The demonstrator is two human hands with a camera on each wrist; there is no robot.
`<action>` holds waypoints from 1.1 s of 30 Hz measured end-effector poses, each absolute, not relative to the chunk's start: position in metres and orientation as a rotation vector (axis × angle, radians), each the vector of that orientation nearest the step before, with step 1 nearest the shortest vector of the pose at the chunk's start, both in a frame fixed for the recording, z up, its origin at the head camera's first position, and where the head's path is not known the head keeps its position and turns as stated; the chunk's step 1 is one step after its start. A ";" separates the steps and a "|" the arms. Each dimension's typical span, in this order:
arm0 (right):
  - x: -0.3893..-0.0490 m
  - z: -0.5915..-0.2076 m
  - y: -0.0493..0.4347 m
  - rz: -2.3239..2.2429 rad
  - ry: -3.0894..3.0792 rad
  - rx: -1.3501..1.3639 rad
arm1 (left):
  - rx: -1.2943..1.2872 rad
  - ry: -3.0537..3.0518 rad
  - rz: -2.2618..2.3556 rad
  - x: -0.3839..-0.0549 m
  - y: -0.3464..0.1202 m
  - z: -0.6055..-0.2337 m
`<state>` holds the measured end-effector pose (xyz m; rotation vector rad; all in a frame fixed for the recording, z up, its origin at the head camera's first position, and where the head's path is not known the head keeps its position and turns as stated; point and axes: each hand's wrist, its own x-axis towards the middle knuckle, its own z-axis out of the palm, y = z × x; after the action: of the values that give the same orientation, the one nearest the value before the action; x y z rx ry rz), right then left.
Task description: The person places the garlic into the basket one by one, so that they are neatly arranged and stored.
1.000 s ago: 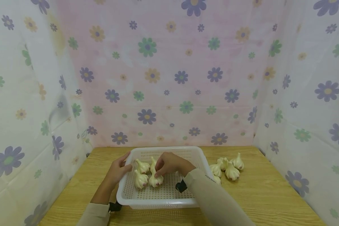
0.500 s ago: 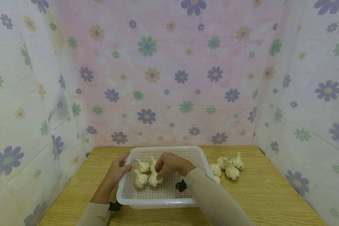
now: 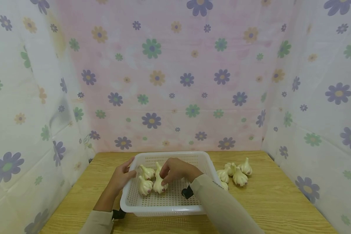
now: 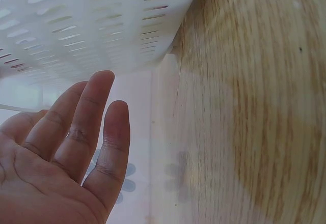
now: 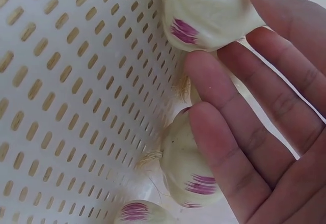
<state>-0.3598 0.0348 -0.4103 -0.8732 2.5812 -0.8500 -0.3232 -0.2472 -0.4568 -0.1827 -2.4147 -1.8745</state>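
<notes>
A white perforated plastic basket (image 3: 166, 209) stands on the wooden table. My left hand (image 3: 121, 177) holds its left rim, with the thumb over the top edge. In the left wrist view, the fingers (image 4: 94, 112) lie along the outer wall (image 4: 102, 30). Inside the basket my right hand (image 3: 176, 169) pinches a garlic bulb (image 3: 159, 186) by its upper part, stem pointing away. The right wrist view shows the thumb over this pale bulb (image 5: 214, 10) and fingertips against its side. Two more garlic bulbs, one at the back (image 3: 148, 173) and one in front (image 3: 145, 186), lie left of it.
Several garlic bulbs (image 3: 240, 177) are grouped on the table (image 3: 269, 198) just right of the basket, one partly hidden behind its rim. A flowered cloth (image 3: 175, 97) rises at the back and along both sides. Black wrist cameras (image 3: 188, 192) sit near both cuffs.
The pinched garlic bulb has shifted very slightly left, and the right thumb has slid a little lower on it. The left hand and the basket keep their places.
</notes>
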 end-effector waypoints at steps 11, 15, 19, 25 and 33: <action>-0.359 -0.406 0.036 -0.875 2.567 -0.827 | -0.183 -2.427 -1.887 -0.322 -0.249 -0.455; -0.358 -0.406 0.037 -0.894 2.567 -0.805 | -0.186 -2.431 -1.890 -0.321 -0.250 -0.456; -0.360 -0.405 0.039 -0.914 2.585 -0.801 | -0.191 -2.424 -1.889 -0.320 -0.251 -0.458; -0.362 -0.395 0.043 -0.934 2.607 -0.886 | -0.215 -2.419 -1.900 -0.321 -0.251 -0.456; -0.357 -0.372 0.057 -0.962 2.621 -1.043 | -0.225 -2.408 -1.916 -0.323 -0.249 -0.457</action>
<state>-0.3568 0.0566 -0.3724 -1.0431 2.6213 -0.9616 -0.3230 -0.2492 -0.4568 -0.2253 -2.4084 -1.9160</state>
